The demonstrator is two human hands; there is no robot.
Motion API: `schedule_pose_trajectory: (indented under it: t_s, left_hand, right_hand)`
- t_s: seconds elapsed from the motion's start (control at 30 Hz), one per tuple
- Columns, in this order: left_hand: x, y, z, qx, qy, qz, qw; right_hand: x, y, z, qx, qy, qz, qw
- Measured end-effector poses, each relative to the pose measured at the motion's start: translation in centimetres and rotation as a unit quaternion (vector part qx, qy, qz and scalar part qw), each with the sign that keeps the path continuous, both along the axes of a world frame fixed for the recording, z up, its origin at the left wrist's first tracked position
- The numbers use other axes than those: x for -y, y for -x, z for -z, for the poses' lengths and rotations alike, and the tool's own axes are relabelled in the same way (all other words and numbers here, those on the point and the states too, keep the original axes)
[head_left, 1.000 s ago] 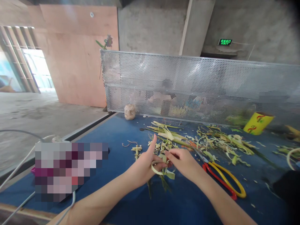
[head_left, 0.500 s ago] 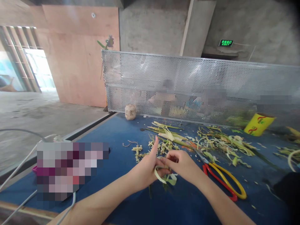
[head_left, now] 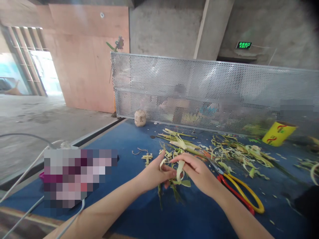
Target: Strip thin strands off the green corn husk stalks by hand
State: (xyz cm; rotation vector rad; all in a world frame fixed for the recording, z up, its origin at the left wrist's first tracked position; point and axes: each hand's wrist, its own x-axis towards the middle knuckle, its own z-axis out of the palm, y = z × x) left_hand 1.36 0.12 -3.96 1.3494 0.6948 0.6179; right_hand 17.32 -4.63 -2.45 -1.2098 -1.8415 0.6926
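Nearest you, above the blue flat tabletop point(head_left: 149, 217), your left hand point(head_left: 156, 173) grips a pale green, ribbon-like strip of leaf point(head_left: 179, 171) with curled fingers, its thumb upright. Your right hand point(head_left: 195, 169) touches the broad length of the strip; whether its thumb closes on it is hidden, so you cannot tell how firm that hold is. The strip lies between both hands, bent in loops. It could crease or split if you bend it too tightly, and a loop could spring loose if the left fingers slacken. Just beyond, the small cross-shaped piece of pale plaited leaf point(head_left: 147, 156) could be knocked by your left thumb. To the right, the long scissors with red and yellow handles point(head_left: 219, 170) lie near your right forearm, which could nudge them into the tangled heap of green and cream leaf scraps point(head_left: 251, 156).

Compared with half a second earlier, your right fingers reach straighter across the top, and the strip stands more upright between your hands.
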Motion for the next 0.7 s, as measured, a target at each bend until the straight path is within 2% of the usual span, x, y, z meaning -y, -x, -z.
schedule_pose_trajectory:
  t_s: [0.1,0.2,0.3,0.43,0.6,0.7]
  left_hand:
    - [-0.1,-0.1,-0.2,0.002,0.021,0.017,1.000]
    - [0.0,-0.2,-0.6,0.003,0.027,0.015,1.000]
    - [0.2,-0.3,-1.0,-0.003,0.030,0.008,1.000]
    - [0.2,-0.2,-0.9,-0.011,0.025,0.018,0.999]
    - [0.3,-0.2,-0.8,-0.013,0.028,0.010,0.999]
    - [0.4,-0.2,-1.1,-0.029,0.034,-0.004,0.999]
  right_hand:
    - [0.5,0.1,0.0,0.064,-0.004,-0.009,0.998]
    - [1.1,0.1,-0.5,0.088,0.014,-0.028,0.996]
    - [1.5,0.0,-1.2,0.086,0.039,-0.040,0.995]
    - [1.6,-0.4,-1.0,0.044,0.103,-0.099,0.989]
    - [1.3,-0.9,0.2,0.048,0.067,-0.106,0.991]
    - [1.1,-0.7,0.4,0.052,0.044,-0.067,0.995]
